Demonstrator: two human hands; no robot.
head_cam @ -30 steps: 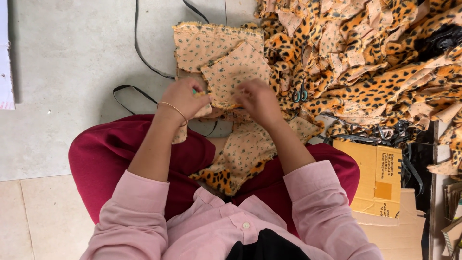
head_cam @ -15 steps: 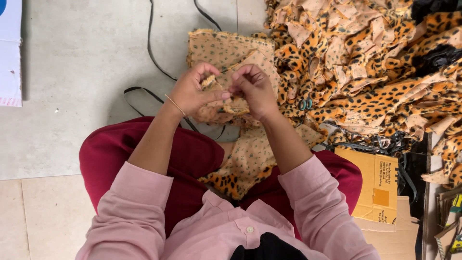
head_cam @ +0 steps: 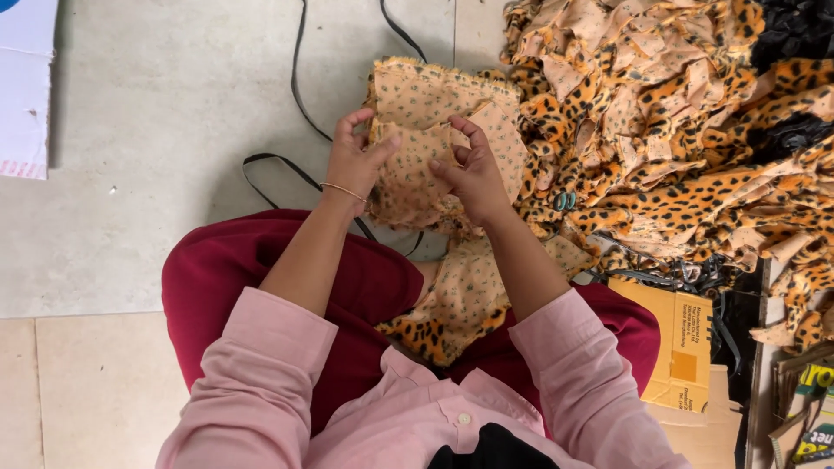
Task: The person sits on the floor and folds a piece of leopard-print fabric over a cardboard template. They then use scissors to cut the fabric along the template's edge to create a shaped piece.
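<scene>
Both hands, left hand [head_cam: 354,161] and right hand [head_cam: 473,174], are pinching the tan cloth piece [head_cam: 417,152], its folds hiding several fingers; the heap [head_cam: 686,130] is running off-frame.

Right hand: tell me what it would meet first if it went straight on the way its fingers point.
The right hand points up-left, so it would probably meet the spotted tan fabric piece it already touches; depth is unclear.

Tan dotted fabric piece [head_cam: 417,148], leopard-print back
</scene>
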